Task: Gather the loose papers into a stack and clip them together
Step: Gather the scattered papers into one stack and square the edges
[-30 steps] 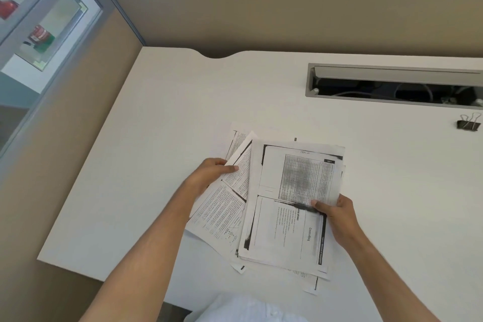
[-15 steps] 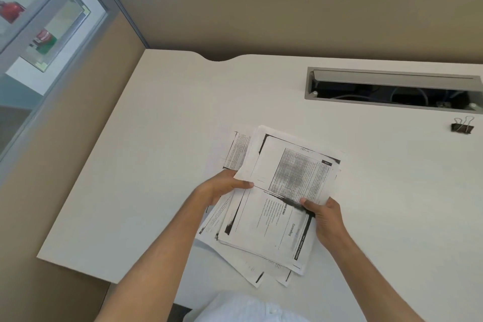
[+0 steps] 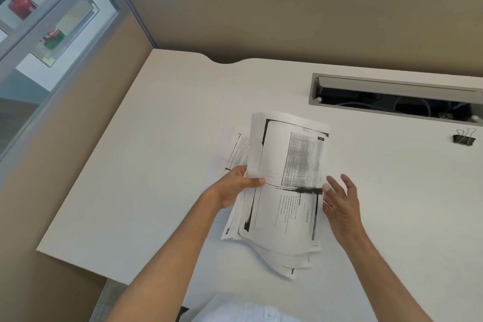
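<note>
A bundle of printed papers [image 3: 285, 191] is lifted off the white desk [image 3: 162, 165], its near edges fanned and uneven. My left hand [image 3: 236, 187] grips the bundle's left edge, thumb on the top sheet. My right hand [image 3: 339, 201] is off the paper at its right edge, fingers spread and straight, holding nothing. One more printed sheet [image 3: 239, 151] lies flat on the desk behind my left hand, partly hidden by the bundle. A black binder clip [image 3: 464, 138] with its wire handles up sits on the desk at the far right.
A grey cable slot [image 3: 392, 97] with wires inside is cut into the desk behind the papers. Tan partition walls close off the back and left. The desk's left and near edges run close to my left forearm.
My left hand has gathered the sheets into one bundle and lifted it. My right hand has let go of the right edge and opened beside it.
</note>
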A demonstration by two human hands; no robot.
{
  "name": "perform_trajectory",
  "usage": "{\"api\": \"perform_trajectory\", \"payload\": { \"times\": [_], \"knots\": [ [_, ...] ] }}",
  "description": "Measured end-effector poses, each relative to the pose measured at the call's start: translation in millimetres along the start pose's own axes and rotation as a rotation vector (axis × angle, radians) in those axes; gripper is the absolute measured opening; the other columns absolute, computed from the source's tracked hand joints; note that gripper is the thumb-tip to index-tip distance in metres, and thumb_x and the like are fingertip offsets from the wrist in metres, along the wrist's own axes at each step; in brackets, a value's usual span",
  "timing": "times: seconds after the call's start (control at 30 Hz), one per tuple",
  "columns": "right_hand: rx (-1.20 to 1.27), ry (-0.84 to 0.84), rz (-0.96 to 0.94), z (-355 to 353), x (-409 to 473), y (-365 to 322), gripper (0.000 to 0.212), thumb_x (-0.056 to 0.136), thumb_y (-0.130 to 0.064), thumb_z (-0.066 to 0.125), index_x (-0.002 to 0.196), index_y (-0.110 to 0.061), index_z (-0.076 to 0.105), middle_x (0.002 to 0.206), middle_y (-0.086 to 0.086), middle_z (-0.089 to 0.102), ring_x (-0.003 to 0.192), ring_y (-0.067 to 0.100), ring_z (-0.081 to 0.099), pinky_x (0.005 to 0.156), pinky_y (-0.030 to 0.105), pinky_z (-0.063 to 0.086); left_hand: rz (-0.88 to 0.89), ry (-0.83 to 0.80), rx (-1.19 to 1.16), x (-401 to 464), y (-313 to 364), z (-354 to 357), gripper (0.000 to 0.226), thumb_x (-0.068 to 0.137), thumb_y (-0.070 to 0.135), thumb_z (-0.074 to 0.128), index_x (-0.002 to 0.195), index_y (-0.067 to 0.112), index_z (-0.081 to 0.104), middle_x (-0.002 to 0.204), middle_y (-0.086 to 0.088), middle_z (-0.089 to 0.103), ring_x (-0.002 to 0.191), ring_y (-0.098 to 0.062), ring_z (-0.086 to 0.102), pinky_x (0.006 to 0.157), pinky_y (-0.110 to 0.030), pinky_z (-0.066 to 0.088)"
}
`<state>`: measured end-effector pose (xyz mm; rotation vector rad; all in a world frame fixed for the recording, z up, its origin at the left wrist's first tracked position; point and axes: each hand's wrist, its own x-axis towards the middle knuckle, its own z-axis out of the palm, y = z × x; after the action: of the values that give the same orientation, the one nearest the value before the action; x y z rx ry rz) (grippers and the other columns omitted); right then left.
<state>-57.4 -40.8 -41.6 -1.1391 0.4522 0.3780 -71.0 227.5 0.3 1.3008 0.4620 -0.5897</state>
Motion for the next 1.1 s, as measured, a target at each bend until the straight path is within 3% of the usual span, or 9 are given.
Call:
{"api": "perform_trajectory", "payload": {
  "times": [0.07, 0.17, 0.27, 0.33, 0.43, 0.5, 0.6, 0.77, 1.1],
  "knots": [
    [0.009, -0.051, -0.007, -4.6, 0.9, -9.3, 0.071, 0.066, -0.025, 0.084, 0.13, -0.018, 0.055, 0.106, -0.001, 0.071, 0.083, 0.012, 0.067, 0.076, 0.029, 0.054, 0.017, 0.0, -0.039, 0.2, 0.6, 0.8, 0.028, 0.085, 0.002, 0.065, 0.111, 0.014, 0.067, 0.102, 0.004, 0.074, 0.106, -0.016, 0.065, 0.103, -0.034, 0.044],
    [-0.044, -0.12, 0.01, -5.5, 2.0, -17.2, 0.039, 0.075, -0.008, 0.069, 0.114, -0.002, 0.065, 0.102, 0.015, 0.073, 0.082, 0.024, 0.073, 0.075, 0.035, 0.059, 0.013, 0.03, -0.064, 0.3, 0.5, 1.4, 0.026, 0.086, 0.004, 0.066, 0.109, 0.015, 0.068, 0.102, 0.004, 0.074, 0.108, -0.018, 0.064, 0.107, -0.037, 0.04],
    [-0.112, -0.166, 0.043, -7.9, 7.7, -17.9, 0.051, 0.064, -0.012, 0.078, 0.112, 0.003, 0.065, 0.102, 0.018, 0.074, 0.084, 0.027, 0.073, 0.077, 0.037, 0.06, 0.002, 0.047, -0.047, 1.4, -0.7, 2.9, 0.029, 0.085, 0.005, 0.068, 0.113, 0.013, 0.066, 0.108, 0.002, 0.072, 0.109, -0.016, 0.064, 0.105, -0.033, 0.042],
    [-0.17, -0.156, 0.015, -8.2, 12.4, -16.1, 0.072, 0.046, -0.029, 0.092, 0.107, 0.0, 0.068, 0.101, 0.017, 0.075, 0.087, 0.027, 0.073, 0.079, 0.036, 0.059, 0.015, 0.096, -0.02, 4.6, -1.5, 2.8, 0.028, 0.085, 0.007, 0.069, 0.113, 0.012, 0.067, 0.11, 0.0, 0.071, 0.107, -0.014, 0.065, 0.096, -0.025, 0.047],
    [-0.213, -0.13, -0.043, -7.9, 14.7, -14.2, 0.083, 0.032, -0.042, 0.095, 0.101, -0.003, 0.07, 0.095, 0.012, 0.076, 0.085, 0.023, 0.074, 0.074, 0.031, 0.06, 0.125, 0.401, 0.129, 13.5, -5.8, 0.1, 0.028, 0.088, 0.014, 0.066, 0.116, 0.009, 0.066, 0.106, -0.002, 0.07, 0.095, -0.018, 0.066, 0.074, -0.017, 0.052],
    [-0.231, -0.13, -0.041, -8.2, 16.5, -12.8, 0.065, 0.046, -0.031, 0.091, 0.1, -0.004, 0.07, 0.095, 0.012, 0.076, 0.084, 0.023, 0.074, 0.071, 0.029, 0.059, 0.172, 0.736, 0.438, 22.9, -10.2, -10.6, 0.037, 0.088, 0.026, 0.065, 0.122, 0.013, 0.06, 0.114, -0.001, 0.065, 0.1, -0.023, 0.063, 0.082, -0.03, 0.052],
    [-0.248, -0.121, -0.038, -10.3, 20.7, -9.1, 0.031, 0.07, -0.005, 0.074, 0.1, -0.006, 0.07, 0.095, 0.013, 0.076, 0.085, 0.024, 0.074, 0.074, 0.032, 0.06, 0.104, 0.946, 0.804, 35.2, -14.4, -29.1, 0.062, 0.087, 0.041, 0.062, 0.138, 0.012, 0.042, 0.142, -0.006, 0.047, 0.127, -0.028, 0.046, 0.1, -0.042, 0.043],
    [-0.302, -0.1, -0.052, -11.0, 27.8, -5.0, 0.025, 0.083, 0.01, 0.062, 0.099, -0.007, 0.07, 0.091, 0.007, 0.077, 0.08, 0.019, 0.074, 0.075, 0.029, 0.06, -0.111, 0.961, 0.968, 52.0, -13.0, -39.3, 0.087, 0.078, 0.057, 0.065, 0.14, 0.007, 0.03, 0.138, -0.012, 0.045, 0.124, -0.032, 0.043, 0.094, -0.047, 0.041],
    [-0.335, -0.057, -0.031, -20.5, 35.9, 4.3, 0.023, 0.084, 0.008, 0.063, 0.101, -0.007, 0.07, 0.094, 0.012, 0.077, 0.081, 0.023, 0.074, 0.076, 0.034, 0.06, -0.203, 0.946, 0.982, 63.4, -10.4, -50.1, 0.066, 0.069, 0.048, 0.079, 0.113, 0.007, 0.051, 0.116, -0.012, 0.057, 0.11, -0.033, 0.053, 0.088, -0.044, 0.043]
  ]
}}
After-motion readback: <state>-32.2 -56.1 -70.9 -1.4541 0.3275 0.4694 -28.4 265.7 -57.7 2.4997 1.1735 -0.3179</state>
